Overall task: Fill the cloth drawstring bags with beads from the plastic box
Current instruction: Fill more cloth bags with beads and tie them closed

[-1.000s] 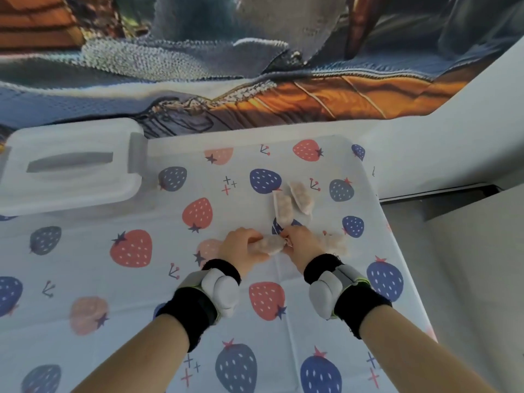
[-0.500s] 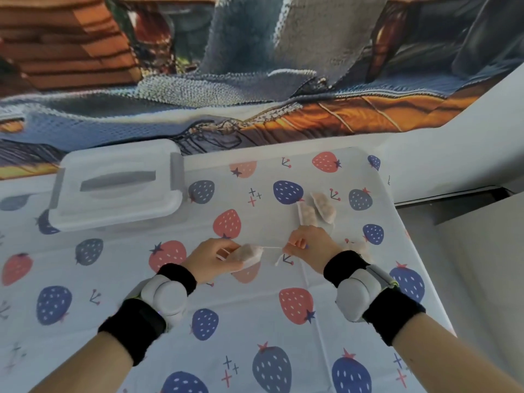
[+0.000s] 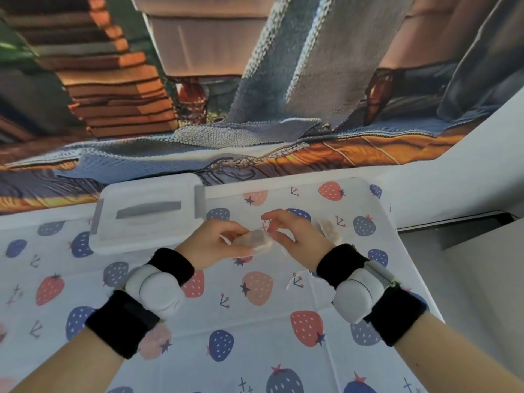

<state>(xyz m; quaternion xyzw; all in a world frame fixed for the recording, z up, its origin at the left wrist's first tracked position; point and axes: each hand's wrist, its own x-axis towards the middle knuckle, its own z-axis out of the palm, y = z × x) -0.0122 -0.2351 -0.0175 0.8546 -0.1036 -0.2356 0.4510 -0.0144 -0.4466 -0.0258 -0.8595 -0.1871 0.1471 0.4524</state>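
Head view. The left hand (image 3: 211,245) grips a small cloth drawstring bag (image 3: 255,241), plump with contents, fingers curled round its left end and holding it just above the strawberry-print tablecloth (image 3: 255,321). The right hand (image 3: 293,236) sits just beside the bag's right end, fingers loosely curled; whether it pinches the bag's mouth or cord cannot be told. A loose white cord (image 3: 293,280) trails below the right wrist. Half a second earlier the right hand was drawing the cord taut away from the bag; it has since come back to the bag, which suggests that this bag is filled and being closed. A further bag (image 3: 329,231) lies just beyond the right hand. The plastic box (image 3: 147,217) stands lidded, behind the left hand, so the next filling would require its opening.
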